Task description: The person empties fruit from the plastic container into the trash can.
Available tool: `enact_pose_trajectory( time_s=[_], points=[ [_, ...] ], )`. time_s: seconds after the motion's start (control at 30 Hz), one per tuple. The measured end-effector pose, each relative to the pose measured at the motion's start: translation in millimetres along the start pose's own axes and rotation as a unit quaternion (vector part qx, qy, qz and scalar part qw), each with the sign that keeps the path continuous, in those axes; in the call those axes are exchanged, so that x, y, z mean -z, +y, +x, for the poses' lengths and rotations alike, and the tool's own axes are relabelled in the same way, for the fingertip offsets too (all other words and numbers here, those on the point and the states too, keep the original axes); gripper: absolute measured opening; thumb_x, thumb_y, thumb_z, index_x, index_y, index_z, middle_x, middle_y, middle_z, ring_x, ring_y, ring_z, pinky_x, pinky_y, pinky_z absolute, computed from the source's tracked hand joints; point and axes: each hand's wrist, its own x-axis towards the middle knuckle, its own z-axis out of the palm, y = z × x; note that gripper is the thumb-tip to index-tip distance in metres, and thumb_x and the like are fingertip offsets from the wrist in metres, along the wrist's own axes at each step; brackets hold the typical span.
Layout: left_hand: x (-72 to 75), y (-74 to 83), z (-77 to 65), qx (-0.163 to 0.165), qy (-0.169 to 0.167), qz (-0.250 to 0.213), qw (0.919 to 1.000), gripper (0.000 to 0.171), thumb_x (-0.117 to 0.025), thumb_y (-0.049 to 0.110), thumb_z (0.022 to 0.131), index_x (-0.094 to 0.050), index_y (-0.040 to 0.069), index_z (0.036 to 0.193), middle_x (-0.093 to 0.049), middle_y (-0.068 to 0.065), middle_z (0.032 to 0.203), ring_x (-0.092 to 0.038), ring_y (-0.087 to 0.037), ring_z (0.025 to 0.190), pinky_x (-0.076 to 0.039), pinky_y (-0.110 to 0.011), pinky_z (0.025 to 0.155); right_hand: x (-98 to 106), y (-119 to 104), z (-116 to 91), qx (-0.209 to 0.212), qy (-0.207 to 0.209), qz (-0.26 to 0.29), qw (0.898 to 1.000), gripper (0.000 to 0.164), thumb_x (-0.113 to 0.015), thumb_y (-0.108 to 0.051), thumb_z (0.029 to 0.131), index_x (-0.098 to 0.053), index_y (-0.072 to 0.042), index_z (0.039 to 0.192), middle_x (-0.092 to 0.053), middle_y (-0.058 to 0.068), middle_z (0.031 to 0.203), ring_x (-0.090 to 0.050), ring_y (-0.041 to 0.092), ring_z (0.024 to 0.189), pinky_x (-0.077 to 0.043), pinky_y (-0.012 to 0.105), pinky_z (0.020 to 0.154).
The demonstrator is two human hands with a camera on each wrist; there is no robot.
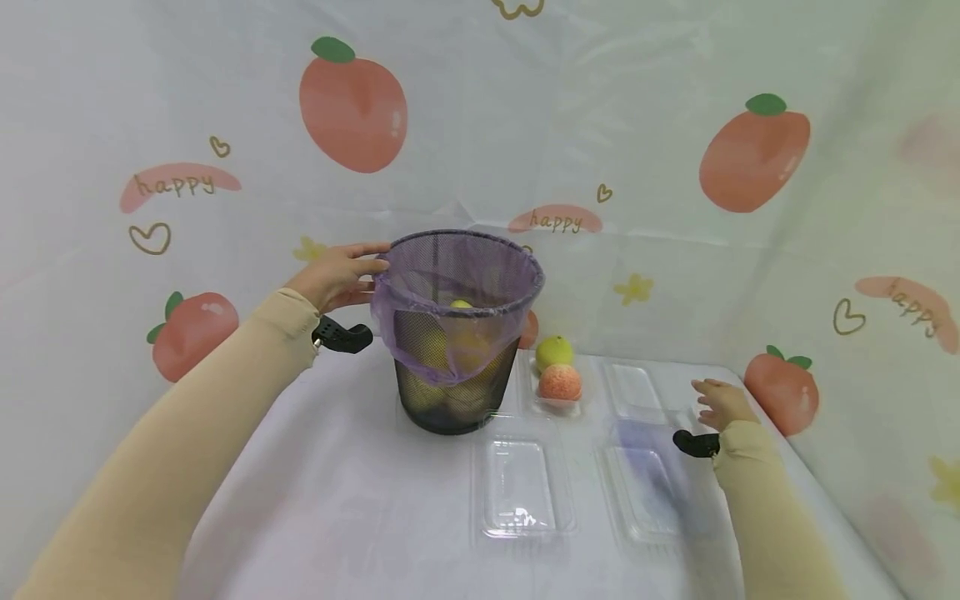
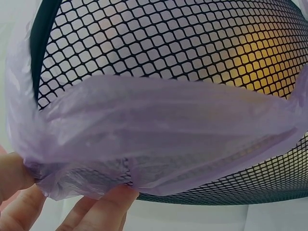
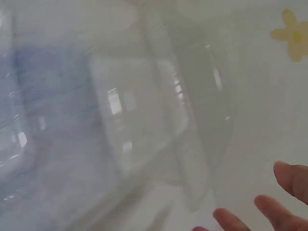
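A black mesh bin (image 1: 442,412) stands on the table, lined with a thin purple plastic bag (image 1: 457,358) folded over its rim. At the bin's left rim my left hand (image 1: 341,275) pinches the bag; in the left wrist view its fingers (image 2: 108,209) lie against the bunched plastic. Yellow fruit (image 2: 262,62) shows through the mesh. My right hand (image 1: 726,403) hovers at the right side of the table, fingers loosely spread and holding nothing. Nearest to it are clear plastic boxes, one of them (image 3: 139,115) in the right wrist view.
Behind the bin, a clear box (image 1: 534,404) holds a yellow-green fruit (image 1: 554,354) and a peach-coloured fruit (image 1: 560,383). A clear box (image 1: 517,492) lies in front, another (image 1: 648,492) to the right with a bluish patch. A printed cloth (image 1: 480,150) hangs behind the table.
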Motion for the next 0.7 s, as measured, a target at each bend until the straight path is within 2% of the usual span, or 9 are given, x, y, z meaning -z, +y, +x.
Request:
enact_pose_trajectory(
  time_s=[0.07, 0.17, 0.23, 0.3, 0.4, 0.47, 0.53, 0.6, 0.7],
  points=[
    [0.6, 0.6, -0.7, 0.0, 0.002, 0.006, 1.0, 0.056, -0.045, 0.019, 0.104, -0.024, 0.018, 0.155, -0.026, -0.015, 0.156, -0.039, -0.031, 0.136, -0.055, -0.018, 0.079, -5, -3, 3, 0.024, 0.034, -0.003, 0.999, 0.07, -0.032, -0.026, 0.103, 0.01, 0.004, 0.15, 0.006, 0.034, 0.154, -0.001, 0.055, 0.141, -0.013, 0.052, 0.118],
    [1.1, 1.2, -0.9, 0.003, 0.004, 0.006, 1.0, 0.055, -0.046, 0.019, 0.104, -0.025, 0.019, 0.155, -0.026, -0.014, 0.156, -0.039, -0.031, 0.136, -0.055, -0.018, 0.078, -5, -15, 3, 0.062, 0.035, 0.022, 0.997, 0.068, -0.029, -0.026, 0.104, 0.011, 0.001, 0.152, 0.009, 0.029, 0.156, 0.001, 0.05, 0.142, -0.009, 0.051, 0.119],
    [0.8, 1.5, -0.8, 0.003, 0.005, 0.006, 1.0, 0.055, -0.046, 0.018, 0.104, -0.025, 0.019, 0.155, -0.026, -0.015, 0.156, -0.039, -0.031, 0.136, -0.055, -0.018, 0.078, -6, -24, 2, 0.083, 0.013, 0.043, 0.996, 0.068, -0.03, -0.026, 0.105, 0.012, -0.001, 0.152, 0.01, 0.025, 0.158, 0.0, 0.045, 0.144, -0.009, 0.048, 0.12],
    [0.7, 1.5, -0.4, 0.004, 0.003, 0.005, 1.0, 0.055, -0.046, 0.018, 0.104, -0.025, 0.019, 0.155, -0.025, -0.015, 0.157, -0.038, -0.032, 0.137, -0.055, -0.018, 0.078, -10, -33, 1, 0.094, -0.009, 0.068, 0.993, 0.071, -0.036, -0.027, 0.105, 0.009, -0.005, 0.154, 0.003, 0.023, 0.16, -0.023, 0.037, 0.144, -0.017, 0.042, 0.12],
    [0.7, 1.3, 0.0, 0.003, 0.002, 0.006, 1.0, 0.055, -0.046, 0.019, 0.104, -0.025, 0.019, 0.155, -0.024, -0.015, 0.157, -0.037, -0.032, 0.138, -0.055, -0.018, 0.077, -22, -42, 2, 0.111, -0.048, 0.104, 0.987, 0.073, -0.043, -0.025, 0.104, 0.004, -0.006, 0.155, -0.027, 0.022, 0.15, -0.058, 0.017, 0.117, -0.037, 0.033, 0.112],
    [1.1, 0.7, 0.5, 0.003, 0.003, 0.005, 1.0, 0.055, -0.046, 0.019, 0.104, -0.025, 0.019, 0.155, -0.025, -0.015, 0.156, -0.038, -0.032, 0.137, -0.055, -0.017, 0.077, -33, -45, 4, 0.117, -0.07, 0.122, 0.983, 0.073, -0.048, -0.022, 0.102, -0.001, -0.004, 0.156, -0.042, 0.014, 0.133, -0.062, 0.004, 0.094, -0.047, 0.028, 0.103],
    [1.4, 0.2, 0.8, 0.003, 0.004, 0.004, 1.0, 0.055, -0.045, 0.019, 0.104, -0.024, 0.019, 0.155, -0.026, -0.014, 0.155, -0.04, -0.031, 0.135, -0.055, -0.017, 0.077, -46, -45, 6, 0.125, -0.092, 0.115, 0.981, 0.069, -0.045, -0.018, 0.103, -0.002, 0.0, 0.155, -0.043, 0.01, 0.125, -0.064, 0.004, 0.089, -0.051, 0.027, 0.096],
    [1.3, -0.1, 0.9, 0.003, 0.004, 0.002, 1.0, 0.055, -0.045, 0.019, 0.104, -0.024, 0.019, 0.155, -0.026, -0.014, 0.155, -0.04, -0.03, 0.135, -0.055, -0.017, 0.077, -59, -44, 8, 0.126, -0.107, 0.099, 0.981, 0.066, -0.044, -0.015, 0.104, -0.005, 0.004, 0.153, -0.042, 0.016, 0.129, -0.063, 0.005, 0.089, -0.052, 0.029, 0.095],
    [0.6, 0.3, 0.6, 0.003, 0.001, 0.003, 1.0, 0.056, -0.046, 0.018, 0.104, -0.024, 0.019, 0.155, -0.024, -0.015, 0.157, -0.037, -0.032, 0.138, -0.055, -0.018, 0.078, -74, -40, 11, 0.122, -0.118, 0.053, 0.984, 0.06, -0.037, -0.013, 0.105, -0.007, 0.008, 0.152, -0.027, 0.03, 0.143, -0.06, 0.006, 0.094, -0.049, 0.035, 0.101]
  ],
)
